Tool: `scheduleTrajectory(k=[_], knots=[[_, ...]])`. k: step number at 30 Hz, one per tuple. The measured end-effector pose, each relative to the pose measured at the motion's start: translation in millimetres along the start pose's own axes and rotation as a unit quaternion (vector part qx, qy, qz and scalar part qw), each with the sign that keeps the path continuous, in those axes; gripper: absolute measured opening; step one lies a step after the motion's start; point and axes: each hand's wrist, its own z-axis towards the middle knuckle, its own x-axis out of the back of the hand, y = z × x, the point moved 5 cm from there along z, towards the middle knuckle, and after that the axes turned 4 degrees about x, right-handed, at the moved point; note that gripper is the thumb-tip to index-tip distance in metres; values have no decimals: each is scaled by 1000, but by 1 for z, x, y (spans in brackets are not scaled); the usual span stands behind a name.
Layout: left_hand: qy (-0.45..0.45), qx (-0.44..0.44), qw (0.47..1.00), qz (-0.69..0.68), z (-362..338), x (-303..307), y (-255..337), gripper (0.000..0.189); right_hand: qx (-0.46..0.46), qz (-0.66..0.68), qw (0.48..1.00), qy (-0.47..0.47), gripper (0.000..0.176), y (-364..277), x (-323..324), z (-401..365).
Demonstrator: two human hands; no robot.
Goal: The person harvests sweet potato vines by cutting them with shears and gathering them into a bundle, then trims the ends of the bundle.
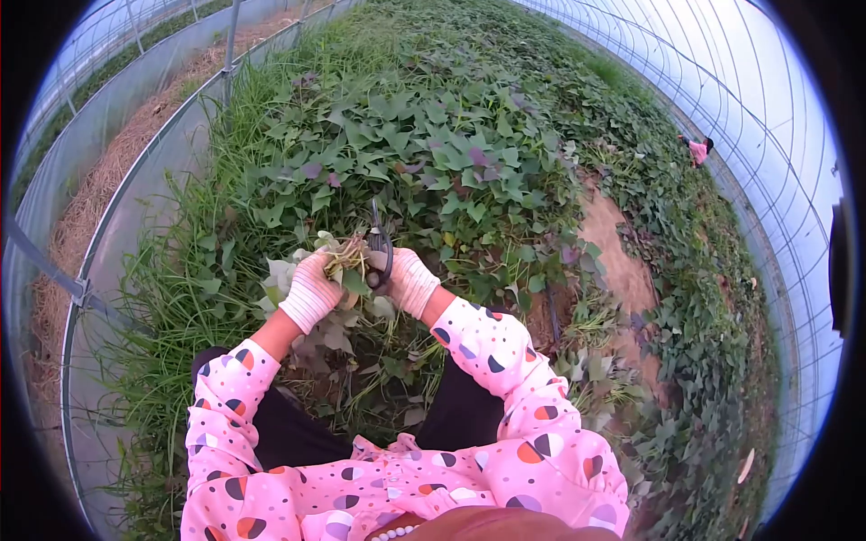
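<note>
My left hand (312,292), in a white knit glove, is closed round a bunch of cut leafy vine stems (345,256); their cut ends point up and pale leaves hang below. Close beside it, my right hand (413,283), gloved alike, grips dark-handled shears (387,256) with the blade pointing up and away from me. Part of the shears is hidden by the fingers and stems. Both hands are above the bed of green heart-shaped vine leaves (361,135), in front of my knees.
Tall grass (167,298) lines the left side, along a plastic sheet wall (185,149) on metal pipes. Bare soil (618,248) shows at right, with loose cut vines (600,361) near it. Another person (698,151) in pink is far off at the right.
</note>
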Motion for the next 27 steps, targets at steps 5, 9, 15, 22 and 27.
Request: scheduleTrajectory(k=[5,9,15,22,27], knots=[[-15,-152,919,363,-11,-13,15,30,9,22,1000,-6,16,-5,-8,1],[26,-164,845,508,-32,-28,27,35,84,-63,993,-54,25,-28,-27,-21],[11,-114,850,515,-41,-47,25,30,154,-258,953,-32,25,-38,-31,-20],[56,-81,922,374,-67,-77,29,25,149,-163,975,2,21,-54,-33,-28],[78,-84,941,319,-66,-77,31,22,178,-161,970,21,21,-56,-26,-27]])
